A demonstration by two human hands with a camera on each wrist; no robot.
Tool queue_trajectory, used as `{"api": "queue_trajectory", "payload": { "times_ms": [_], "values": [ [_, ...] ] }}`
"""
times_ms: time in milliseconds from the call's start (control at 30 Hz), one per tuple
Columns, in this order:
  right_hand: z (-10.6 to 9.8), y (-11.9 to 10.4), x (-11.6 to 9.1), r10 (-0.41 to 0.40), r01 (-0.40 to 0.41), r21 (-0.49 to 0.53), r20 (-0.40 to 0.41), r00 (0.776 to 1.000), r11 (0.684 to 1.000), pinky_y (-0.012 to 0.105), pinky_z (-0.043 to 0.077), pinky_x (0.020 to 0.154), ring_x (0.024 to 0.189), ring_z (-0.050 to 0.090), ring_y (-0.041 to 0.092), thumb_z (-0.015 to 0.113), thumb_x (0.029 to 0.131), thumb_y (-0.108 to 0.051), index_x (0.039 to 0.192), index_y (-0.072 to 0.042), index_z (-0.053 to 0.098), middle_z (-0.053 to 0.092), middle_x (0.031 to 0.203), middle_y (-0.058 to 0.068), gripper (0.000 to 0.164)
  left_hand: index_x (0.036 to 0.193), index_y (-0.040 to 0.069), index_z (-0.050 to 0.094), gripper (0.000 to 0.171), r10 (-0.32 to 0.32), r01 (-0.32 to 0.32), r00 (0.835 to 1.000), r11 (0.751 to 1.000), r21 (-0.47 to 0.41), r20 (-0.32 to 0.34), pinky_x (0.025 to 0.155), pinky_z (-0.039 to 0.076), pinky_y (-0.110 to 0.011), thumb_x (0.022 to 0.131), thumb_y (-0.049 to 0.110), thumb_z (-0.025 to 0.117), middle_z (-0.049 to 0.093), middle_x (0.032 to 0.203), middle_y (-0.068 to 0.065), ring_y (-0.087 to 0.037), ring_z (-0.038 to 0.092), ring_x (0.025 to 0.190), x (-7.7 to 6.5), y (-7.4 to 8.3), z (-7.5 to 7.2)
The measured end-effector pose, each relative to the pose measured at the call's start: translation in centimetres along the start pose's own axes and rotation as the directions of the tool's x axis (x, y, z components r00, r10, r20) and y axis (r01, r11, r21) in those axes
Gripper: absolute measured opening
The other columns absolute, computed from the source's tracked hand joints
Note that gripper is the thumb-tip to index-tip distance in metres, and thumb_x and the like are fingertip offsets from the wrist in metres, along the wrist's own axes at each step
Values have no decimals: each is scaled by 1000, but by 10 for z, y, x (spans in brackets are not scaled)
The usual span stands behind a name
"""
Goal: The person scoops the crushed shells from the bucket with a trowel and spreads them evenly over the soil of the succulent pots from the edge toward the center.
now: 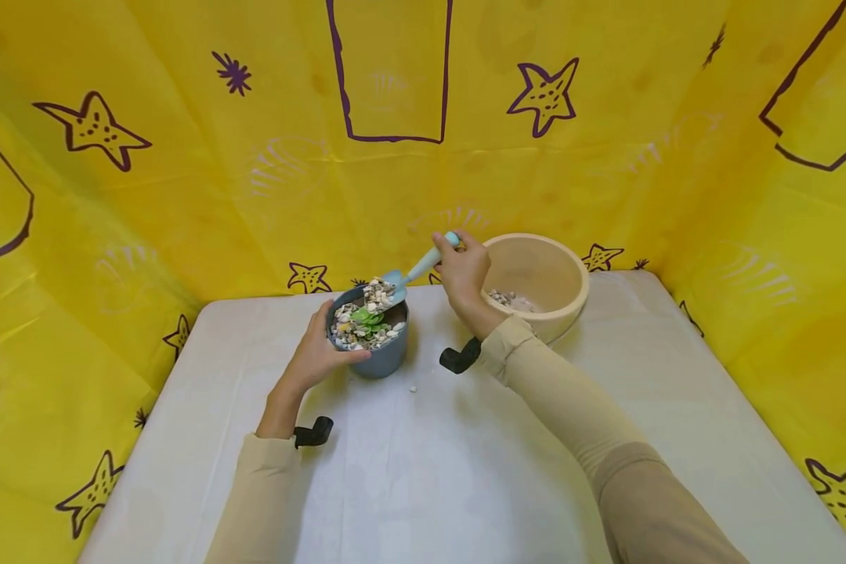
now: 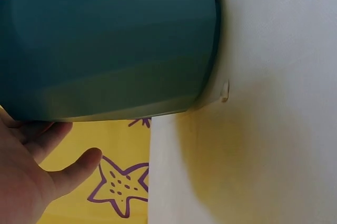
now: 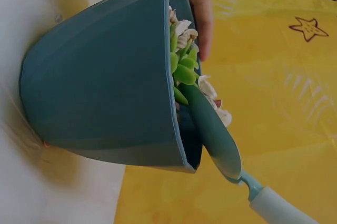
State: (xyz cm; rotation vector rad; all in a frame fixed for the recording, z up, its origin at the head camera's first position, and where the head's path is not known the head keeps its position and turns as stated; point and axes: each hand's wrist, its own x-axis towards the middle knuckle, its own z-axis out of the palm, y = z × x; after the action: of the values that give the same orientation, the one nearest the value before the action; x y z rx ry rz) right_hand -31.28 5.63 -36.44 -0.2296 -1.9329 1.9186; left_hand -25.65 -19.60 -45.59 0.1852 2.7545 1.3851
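Observation:
A dark grey-blue plant pot [image 1: 384,362] stands on the table, holding a green succulent [image 1: 368,319] amid pale pebbles [image 1: 352,338]. My left hand [image 1: 314,356] grips the pot's left side, thumb near the front rim. The handle of a light-blue trowel [image 1: 423,266] is in my right hand [image 1: 463,272], right of and above the pot. Heaped with pebbles, the trowel's blade [image 3: 216,134] slants down over the rim beside the succulent. In the left wrist view, the pot's wall [image 2: 105,50] fills the upper left; its contents are hidden there.
A cream bowl [image 1: 560,316] with some pebbles inside stands behind my right wrist. One loose pebble [image 1: 413,388] lies on the white tabletop [image 1: 423,478] in front of the pot. Yellow cloth [image 1: 282,211] with starfish drawings rises behind and at the sides.

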Motion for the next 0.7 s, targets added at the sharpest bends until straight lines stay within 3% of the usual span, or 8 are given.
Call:
{"api": "queue_trajectory", "payload": {
  "times_ms": [100,300,433,633,700],
  "values": [
    [2,-1,0,-30,30,-10,-5,1000,1000,32,59,57,58,68,21,73,88,-25,101,0,70,70,78,16,28,157,13,7,126,-6,6,1000,1000,-1,-8,115,24,-61,67,47,87,20,159,-19,-38,25,145,-1,0,1],
    [2,-3,2,-65,65,3,-1,998,998,38,59,59,53,64,11,74,88,-23,102,2,70,70,78,16,30,157,16,6,126,-19,19,1000,1000,8,-12,115,25,-62,66,48,87,22,158,-19,-39,27,144,-3,0,1],
    [-1,-2,3,-59,59,14,7,998,998,31,58,55,53,64,11,73,88,-21,106,4,69,71,83,21,31,157,15,6,126,-26,27,1000,1000,14,-10,114,25,-62,66,49,87,21,158,-19,-39,26,145,-3,1,2],
    [-4,-1,5,-31,31,16,18,999,999,44,60,65,56,67,14,72,89,-23,112,3,68,72,90,23,35,157,14,8,125,-22,22,999,1000,19,-26,115,26,-61,67,49,86,23,157,-19,-39,27,144,-4,2,3],
    [-5,-1,6,-18,17,16,19,1000,1000,42,60,64,56,68,13,72,89,-24,113,2,68,73,92,22,36,157,14,7,125,-24,24,999,1000,18,-35,115,26,-60,67,49,86,23,157,-19,-38,28,144,-6,2,5]
  ]
}}
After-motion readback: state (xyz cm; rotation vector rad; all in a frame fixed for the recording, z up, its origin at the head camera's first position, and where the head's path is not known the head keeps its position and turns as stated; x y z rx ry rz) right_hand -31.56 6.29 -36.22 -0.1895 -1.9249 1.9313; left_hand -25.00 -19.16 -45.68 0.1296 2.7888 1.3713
